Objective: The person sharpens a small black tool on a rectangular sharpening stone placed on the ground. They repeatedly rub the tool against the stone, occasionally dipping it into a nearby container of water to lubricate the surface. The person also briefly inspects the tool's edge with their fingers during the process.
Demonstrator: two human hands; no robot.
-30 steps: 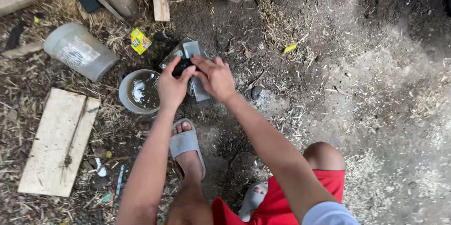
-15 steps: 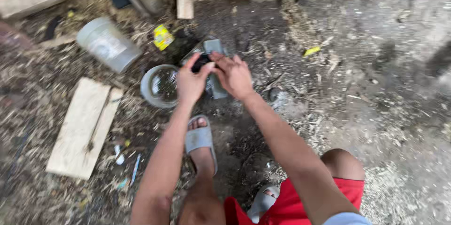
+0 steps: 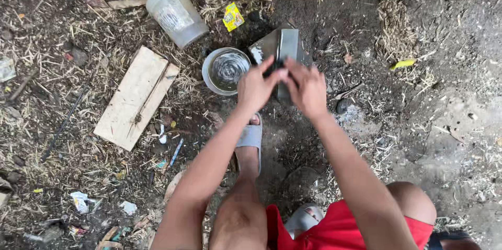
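Bare dirt ground [image 3: 418,124] strewn with straw and scraps, left hand [image 3: 254,89] and right hand [image 3: 307,89] both clenched around a small dark object [image 3: 278,65] over a grey flat stone [image 3: 285,46], water bowl [image 3: 226,70] just beside the left hand, wooden board [image 3: 137,97] and overturned plastic bucket [image 3: 176,15] farther left, sandalled foot [image 3: 250,143] below.

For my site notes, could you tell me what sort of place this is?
Probably an outdoor work yard on bare ground: dirt strewn with straw, a loose wooden board, and a bowl of water beside the hands.

bowl [image 3: 226,71] blocks left; right ground [image 3: 397,103] free
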